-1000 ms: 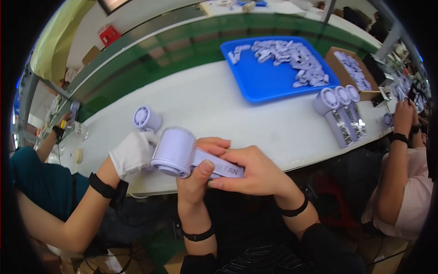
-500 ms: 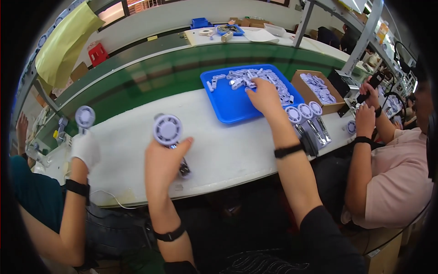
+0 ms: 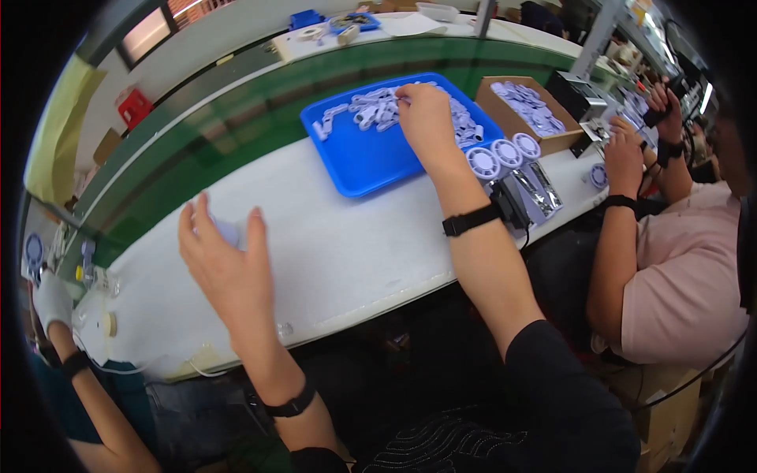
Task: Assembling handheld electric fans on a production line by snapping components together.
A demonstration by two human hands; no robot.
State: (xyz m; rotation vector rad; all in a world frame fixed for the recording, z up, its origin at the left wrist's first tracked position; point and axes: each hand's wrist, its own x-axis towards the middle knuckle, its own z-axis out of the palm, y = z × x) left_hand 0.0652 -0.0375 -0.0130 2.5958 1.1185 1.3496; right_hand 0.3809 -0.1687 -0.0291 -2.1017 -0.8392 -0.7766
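Note:
My left hand (image 3: 229, 272) is above the white table at the left, fingers and thumb spread apart. Behind its fingers a pale lavender handheld fan (image 3: 227, 231) shows only in part; the hand hides the rest, and I cannot tell whether they touch. My right hand (image 3: 430, 126) reaches over the blue tray (image 3: 359, 175), its fingers bent together at the pile of small lavender plastic parts (image 3: 374, 109). What the fingertips hold, if anything, is hidden. Near my right forearm several lavender fans with silvery handles (image 3: 506, 158) lie side by side on the table.
A cardboard box of lavender pieces (image 3: 524, 106) stands right of the tray. A co-worker in pink (image 3: 678, 276) works at the right. A co-worker's gloved hand (image 3: 52, 299) holds a fan at the far left. A green strip (image 3: 229, 150) runs behind the white table (image 3: 355, 252).
My left hand has moved left and opened from around the fan. My right hand stays at the tray's parts. The whole view has shifted, and the gloved hand is farther left.

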